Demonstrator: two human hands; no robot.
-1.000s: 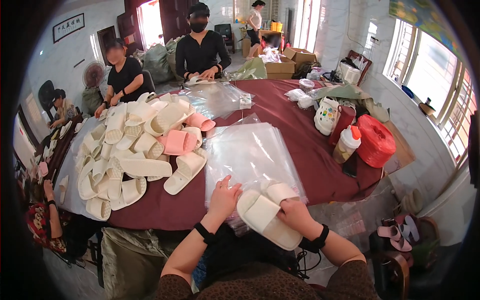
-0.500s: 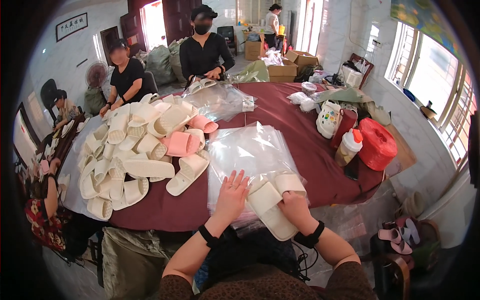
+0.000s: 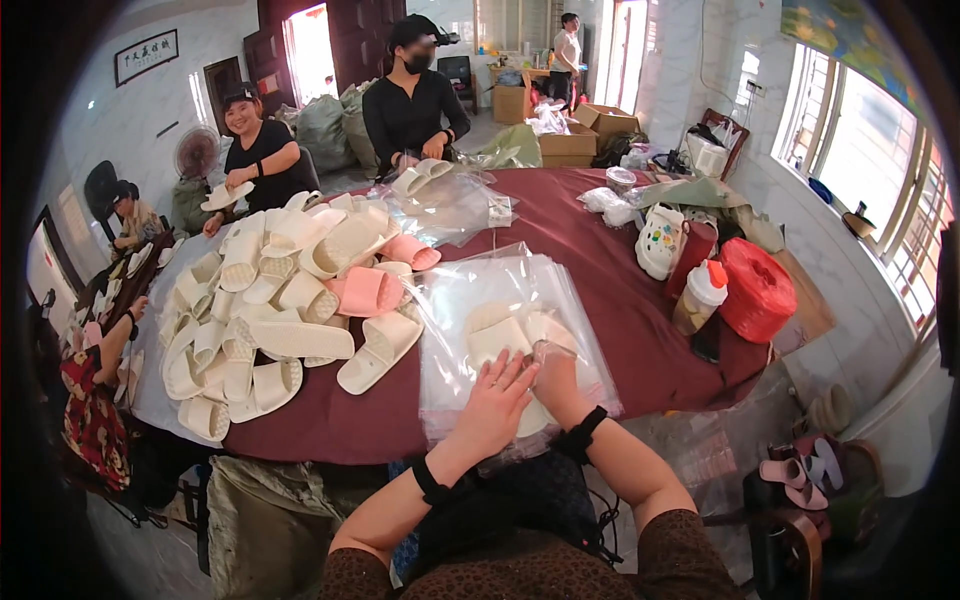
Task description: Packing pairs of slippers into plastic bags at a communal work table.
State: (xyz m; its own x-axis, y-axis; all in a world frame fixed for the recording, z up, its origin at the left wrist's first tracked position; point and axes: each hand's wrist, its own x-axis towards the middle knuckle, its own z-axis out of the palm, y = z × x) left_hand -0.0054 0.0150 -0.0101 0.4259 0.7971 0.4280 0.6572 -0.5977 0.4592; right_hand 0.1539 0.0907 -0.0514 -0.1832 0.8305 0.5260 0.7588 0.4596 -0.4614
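Note:
A pair of cream slippers [image 3: 492, 338] lies within a clear plastic bag [image 3: 455, 290], on top of a stack of similar bags. My right hand [image 3: 558, 384] reaches into the bag's near end and grips the slippers; its fingertips are partly covered by the shiny film. Beside it, my left hand [image 3: 495, 400] rests flat over the bag and the near part of the slippers, fingers stretched out and holding nothing. To the left is a heap of cream slippers [image 3: 300, 338], with a few pink slippers [image 3: 368, 289] on its right side.
The table wears a dark red cloth [image 3: 540, 215]. On its right stand a bottle with a red cap [image 3: 700, 297], a red roll of twine [image 3: 757, 290] and a white clog [image 3: 659, 242]. Across the table, a masked person [image 3: 415, 110] handles slippers and bags; another person [image 3: 262, 150] holds a slipper.
The slippers have moved forward and left, from above the bags to inside one. My right hand went with them; my left hand shifted right and down onto the bag. A co-worker lifted a slipper.

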